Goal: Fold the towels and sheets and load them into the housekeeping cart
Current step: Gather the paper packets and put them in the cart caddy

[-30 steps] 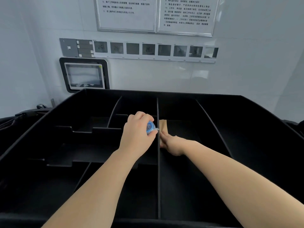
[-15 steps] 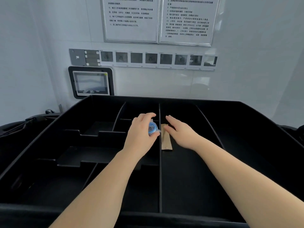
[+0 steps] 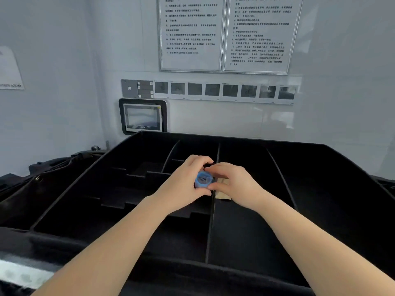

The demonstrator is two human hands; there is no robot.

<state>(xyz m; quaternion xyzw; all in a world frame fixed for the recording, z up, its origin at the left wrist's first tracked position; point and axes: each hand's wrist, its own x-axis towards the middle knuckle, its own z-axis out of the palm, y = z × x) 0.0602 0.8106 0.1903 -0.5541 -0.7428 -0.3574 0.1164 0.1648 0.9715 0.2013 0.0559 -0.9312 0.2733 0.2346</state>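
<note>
From my feed, the cart tray (image 3: 320, 210) holds no towels or sheets. My left hand (image 3: 181, 184) grips a small blue object (image 3: 203, 180); the right hand (image 3: 235, 184), at three o'clock, apparently pinches it too. A fumbled handover drops it beside the tan packet (image 3: 223, 195).

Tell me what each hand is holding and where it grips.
The left hand grips a small blue round packet by its rim, above the tray's middle divider. The right hand pinches the same packet's opposite edge.
</note>
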